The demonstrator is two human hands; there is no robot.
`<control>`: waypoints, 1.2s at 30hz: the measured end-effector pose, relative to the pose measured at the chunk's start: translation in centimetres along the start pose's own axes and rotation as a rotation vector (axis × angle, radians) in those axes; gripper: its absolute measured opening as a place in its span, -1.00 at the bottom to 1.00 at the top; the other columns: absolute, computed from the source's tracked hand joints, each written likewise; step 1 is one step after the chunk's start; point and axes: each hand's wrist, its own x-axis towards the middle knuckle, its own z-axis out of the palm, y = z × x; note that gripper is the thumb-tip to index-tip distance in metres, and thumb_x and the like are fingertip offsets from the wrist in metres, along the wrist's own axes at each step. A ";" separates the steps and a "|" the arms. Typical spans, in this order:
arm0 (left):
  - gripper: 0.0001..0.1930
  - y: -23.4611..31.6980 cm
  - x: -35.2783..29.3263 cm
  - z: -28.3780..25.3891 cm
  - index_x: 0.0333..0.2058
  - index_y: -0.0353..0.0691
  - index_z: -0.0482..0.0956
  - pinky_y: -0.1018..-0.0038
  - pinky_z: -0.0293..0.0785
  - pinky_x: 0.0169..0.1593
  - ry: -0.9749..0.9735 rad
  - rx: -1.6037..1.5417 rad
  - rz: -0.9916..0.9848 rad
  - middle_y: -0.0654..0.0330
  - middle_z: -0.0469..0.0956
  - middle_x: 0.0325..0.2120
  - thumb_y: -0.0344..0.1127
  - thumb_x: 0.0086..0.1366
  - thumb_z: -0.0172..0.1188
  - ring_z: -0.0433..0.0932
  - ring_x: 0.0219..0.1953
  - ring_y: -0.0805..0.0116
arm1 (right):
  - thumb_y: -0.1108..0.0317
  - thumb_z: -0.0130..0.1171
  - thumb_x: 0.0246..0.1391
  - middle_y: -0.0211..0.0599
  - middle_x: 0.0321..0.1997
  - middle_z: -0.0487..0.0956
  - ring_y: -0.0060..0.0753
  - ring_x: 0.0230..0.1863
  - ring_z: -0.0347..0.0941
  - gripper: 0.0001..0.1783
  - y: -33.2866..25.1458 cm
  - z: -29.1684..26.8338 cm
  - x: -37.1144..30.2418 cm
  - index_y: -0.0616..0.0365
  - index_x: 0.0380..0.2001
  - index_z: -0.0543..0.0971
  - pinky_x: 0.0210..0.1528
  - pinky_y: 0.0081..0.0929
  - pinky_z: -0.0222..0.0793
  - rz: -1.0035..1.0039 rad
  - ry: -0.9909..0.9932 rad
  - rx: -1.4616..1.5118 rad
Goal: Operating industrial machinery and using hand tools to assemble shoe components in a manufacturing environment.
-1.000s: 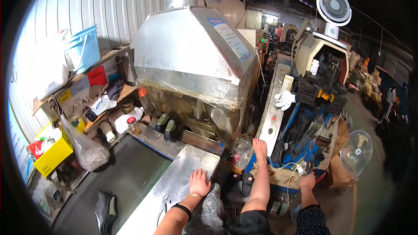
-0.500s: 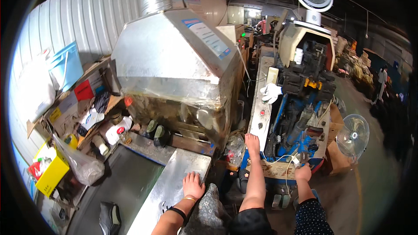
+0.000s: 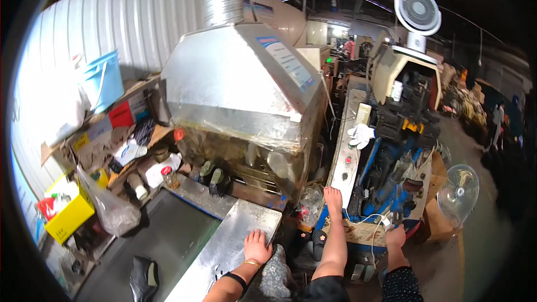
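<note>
My left hand [image 3: 257,248] lies flat with fingers spread on a bare metal plate [image 3: 246,219] beside a dark conveyor belt [image 3: 184,229]. My right hand [image 3: 396,236] is closed at the front of a blue-and-black machine [image 3: 386,182]; what its fingers hold is too unclear to name. Near it hang a white plug [image 3: 386,221] and a pale cable. Between my arms, a bare limb that looks like a leg [image 3: 334,240] rests its end at the machine's front edge. A dark shoe [image 3: 144,279] lies on the belt.
Beyond the plate stands a metal-hooded oven [image 3: 235,78]. At left are a yellow box [image 3: 70,218], a plastic bag [image 3: 114,207] and a cluttered shelf. A white glove [image 3: 361,136] lies on the machine's control panel. A fan [image 3: 458,193] stands right; flowered slippers [image 3: 319,240] sit below.
My view has shifted, so the whole scene sits farther right and lower in the picture. Both hands keep their places on the plate and at the machine.
</note>
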 end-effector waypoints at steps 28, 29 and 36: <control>-0.35 1.0 0.6 0.9 0.16 -0.20 0.41 0.04 0.05 0.35 0.034 -0.013 0.046 -0.04 0.33 0.23 -0.03 0.11 0.21 0.20 0.31 -0.04 | 0.19 0.26 -0.03 0.11 -0.23 0.62 0.15 -0.15 0.57 -0.54 1.4 -0.7 0.3 0.23 -0.11 0.45 -0.11 -0.04 0.49 0.069 0.006 -0.022; -0.35 1.0 0.9 1.2 0.16 -0.20 0.41 0.04 0.05 0.35 0.024 -0.010 0.074 -0.04 0.33 0.23 -0.03 0.11 0.21 0.20 0.31 -0.04 | 0.19 0.25 -0.03 0.12 -0.24 0.62 0.15 -0.17 0.57 -0.57 1.7 -0.8 0.2 0.23 -0.15 0.45 -0.12 -0.03 0.49 0.056 0.004 -0.034; -0.34 0.8 0.9 1.2 0.15 -0.20 0.40 0.03 0.07 0.31 0.042 0.044 0.070 -0.04 0.34 0.20 -0.02 0.09 0.23 0.22 0.28 -0.06 | 0.17 0.33 -0.13 0.08 -0.23 0.63 0.10 -0.15 0.58 -0.46 0.6 -1.1 0.2 0.26 -0.12 0.45 -0.09 -0.12 0.50 0.112 -0.001 -0.025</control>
